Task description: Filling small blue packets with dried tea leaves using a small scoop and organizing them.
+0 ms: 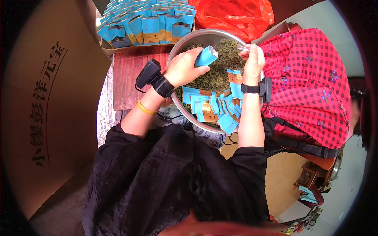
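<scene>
Over a round metal basin (196, 121) my left hand (184, 66) grips a small blue foil pouch (204, 57), its silvery mouth held open and tilted to the right. Loose dried tea leaves (217, 79) spread across the basin. At the basin's right rim my right hand (253, 60) pinches a clear plastic scoop or spoon (243, 48) just above the leaves; its far end is hard to make out. Several flat blue-and-gold pouches (206, 112) lie on the leaves along the basin's near side. One pouch (235, 85) rests beside my right wrist.
A cardboard tray (110, 50) packed with upright blue pouches (150, 26) stands behind on a reddish wooden board (133, 76). Next to it lies a red plastic bag (236, 16). Red checked cloth (307, 85) borders the basin on the right; a large cardboard box (59, 97) rises at left.
</scene>
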Action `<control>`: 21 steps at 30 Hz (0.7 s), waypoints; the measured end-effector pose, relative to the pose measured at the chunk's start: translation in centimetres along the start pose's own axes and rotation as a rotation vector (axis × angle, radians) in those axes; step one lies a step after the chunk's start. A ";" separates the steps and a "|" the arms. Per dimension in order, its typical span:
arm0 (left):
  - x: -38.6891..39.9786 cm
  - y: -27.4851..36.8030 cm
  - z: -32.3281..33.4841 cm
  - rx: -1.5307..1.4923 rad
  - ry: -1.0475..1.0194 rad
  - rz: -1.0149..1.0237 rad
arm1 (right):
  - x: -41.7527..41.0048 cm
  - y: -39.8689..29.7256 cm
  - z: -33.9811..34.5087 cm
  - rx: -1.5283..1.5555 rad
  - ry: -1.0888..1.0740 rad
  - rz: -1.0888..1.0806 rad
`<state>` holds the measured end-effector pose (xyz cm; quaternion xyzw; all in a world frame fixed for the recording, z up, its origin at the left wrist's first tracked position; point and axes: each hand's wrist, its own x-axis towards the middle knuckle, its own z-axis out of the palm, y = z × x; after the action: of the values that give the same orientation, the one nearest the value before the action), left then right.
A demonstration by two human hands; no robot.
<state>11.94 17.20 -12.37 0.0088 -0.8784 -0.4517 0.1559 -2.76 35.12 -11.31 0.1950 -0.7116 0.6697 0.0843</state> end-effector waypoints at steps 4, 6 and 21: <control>0.0 0.1 0.0 0.057 0.015 0.013 | -2.1 -2.3 1.5 -0.225 -0.120 -0.287; 0.1 0.2 0.0 0.060 0.008 -0.005 | -2.6 -2.7 2.0 -0.339 -0.152 -0.420; 0.0 0.1 -0.1 0.064 -0.006 0.007 | -3.6 -3.5 2.6 -0.465 -0.228 -0.714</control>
<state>12.00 17.20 -12.24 0.0095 -0.8928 -0.4230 0.1547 2.25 33.03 -9.65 0.4770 -0.7362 0.3949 0.2731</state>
